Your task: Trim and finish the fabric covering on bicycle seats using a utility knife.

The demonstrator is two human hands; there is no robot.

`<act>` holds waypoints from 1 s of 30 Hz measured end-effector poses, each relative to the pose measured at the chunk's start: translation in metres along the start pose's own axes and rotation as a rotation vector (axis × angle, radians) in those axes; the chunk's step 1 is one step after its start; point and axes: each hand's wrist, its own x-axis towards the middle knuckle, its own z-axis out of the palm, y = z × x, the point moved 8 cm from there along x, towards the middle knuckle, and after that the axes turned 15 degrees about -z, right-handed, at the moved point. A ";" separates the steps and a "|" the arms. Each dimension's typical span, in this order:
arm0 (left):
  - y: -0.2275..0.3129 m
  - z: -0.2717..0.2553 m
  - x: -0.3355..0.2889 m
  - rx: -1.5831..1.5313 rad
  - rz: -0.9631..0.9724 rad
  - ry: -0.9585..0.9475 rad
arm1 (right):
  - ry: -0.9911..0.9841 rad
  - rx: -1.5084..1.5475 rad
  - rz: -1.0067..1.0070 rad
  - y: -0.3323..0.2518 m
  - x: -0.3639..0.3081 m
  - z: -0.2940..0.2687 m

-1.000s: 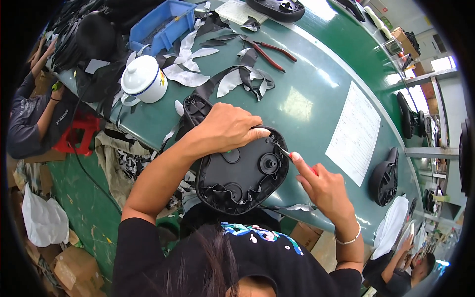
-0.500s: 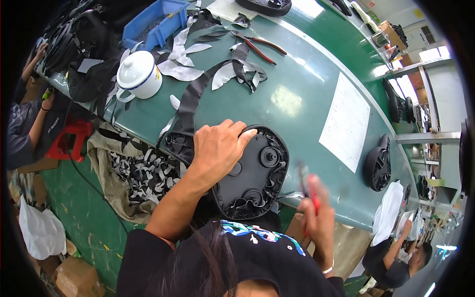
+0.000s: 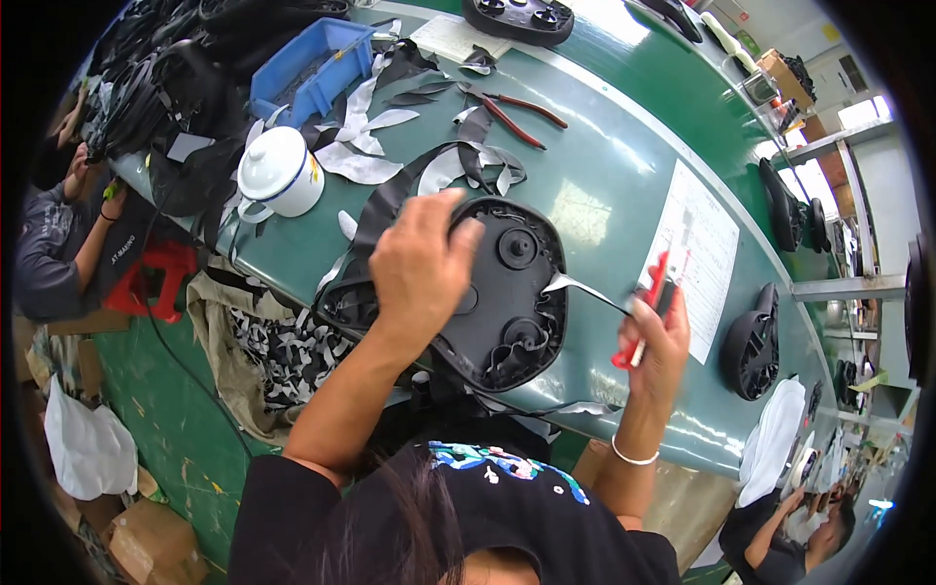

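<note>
A black saddle [image 3: 495,336] lies underside up at the table's near edge, its narrow end to the left and gathered dark cover edges around its rim. Above its left part is my left hand [image 3: 421,263], fingers and thumb apart, slightly blurred and holding nothing. To the right of the saddle, my right hand [image 3: 658,336] is closed around a red-handled cutting knife [image 3: 663,278]. A thin trimmed strip [image 3: 583,286], pale underneath and dark on top, runs from the saddle's right rim to my right fingers, apparently pinched there.
Red-handled pliers [image 3: 517,117], fabric scraps [image 3: 361,164], a lidded white mug [image 3: 283,175] and a blue bin [image 3: 312,78] lie beyond. A printed sheet [image 3: 690,249] and another saddle [image 3: 751,346] are at the right. Below the table, a sack [image 3: 219,322] holds scraps.
My left hand has lifted off the saddle's rim. My right hand has moved up and right with the knife, a strip now stretched from the saddle. The saddle has shifted away from me.
</note>
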 end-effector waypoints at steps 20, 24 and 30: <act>0.011 0.007 0.043 -0.492 -0.031 -0.002 | -0.838 -1.390 -0.321 -0.037 -0.051 0.047; -0.040 0.032 0.042 -1.216 -0.583 -0.379 | -0.859 -1.453 -0.473 -0.041 -0.004 0.052; 0.003 -0.015 -0.009 -1.276 -0.200 -0.516 | -1.237 -1.411 -0.468 -0.029 0.036 0.085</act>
